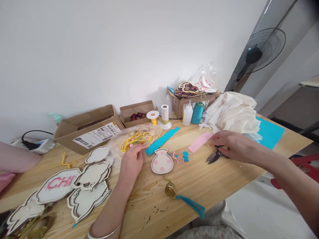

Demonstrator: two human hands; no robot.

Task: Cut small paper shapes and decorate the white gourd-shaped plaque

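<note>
My left hand (131,161) is at the near end of a blue felt strip (161,141), its fingertips closed on the strip's edge. Under my right hand (230,146) are small dark-bladed scissors (213,157); the fingers curl over their handles and the blades point left. A pink strip (200,141) lies just beside those fingers. Between my hands rests a pouch-shaped wooden piece (162,162) with pink dots. From it a cord leads to a brass bell (170,190) with a blue tassel (193,205). Small blue cutouts (185,156) and pink scraps (178,159) lie to its right.
Wooden-edged shapes (92,174) cover the table's left side. Behind stand cardboard boxes (86,129), a yellow spool (154,120), a white bottle (187,114) and blue thread (197,113). White cloth (231,113) and a blue sheet (270,132) lie at right.
</note>
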